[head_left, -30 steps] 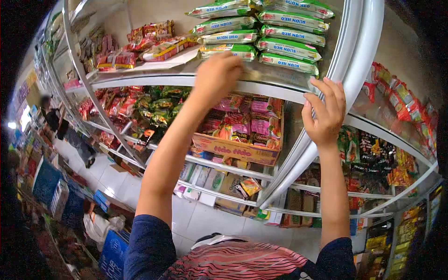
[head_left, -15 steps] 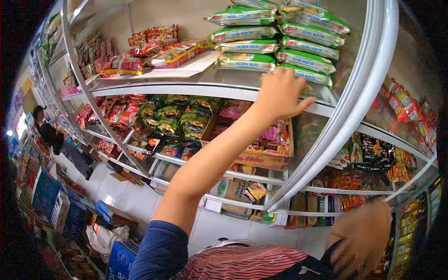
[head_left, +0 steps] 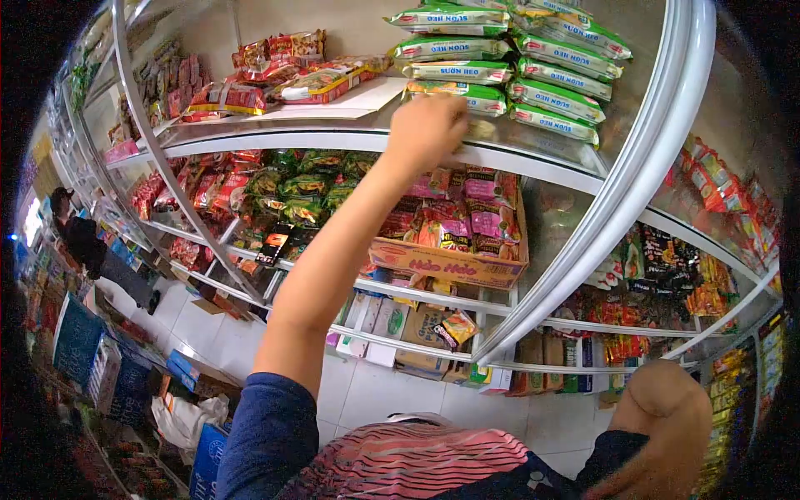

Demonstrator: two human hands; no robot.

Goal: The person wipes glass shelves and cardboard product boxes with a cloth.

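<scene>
My left hand (head_left: 429, 132) is at the front edge of the upper glass shelf (head_left: 292, 143), with its fingers curled in. It covers part of the lowest green-and-white food packet (head_left: 479, 100) in the left stack. The fingertips are hidden, so I cannot tell whether they grip that packet or only press against it. A second stack of the same packets (head_left: 554, 122) stands to the right of my hand. The bent right arm (head_left: 667, 396) is at the lower right; my right hand is not in view.
Red noodle packs (head_left: 225, 100) lie on a white card (head_left: 367, 100) to the left. Below stands an open carton (head_left: 442, 265) of pink packs. A curved white frame post (head_left: 621, 167) rises on the right. Another person (head_left: 83, 242) is far left. Blue boxes (head_left: 79, 333) stand on the left.
My left hand has moved left along the shelf edge, from the right stack to the left one, and its spread fingers have curled in. My right hand has dropped out of view.
</scene>
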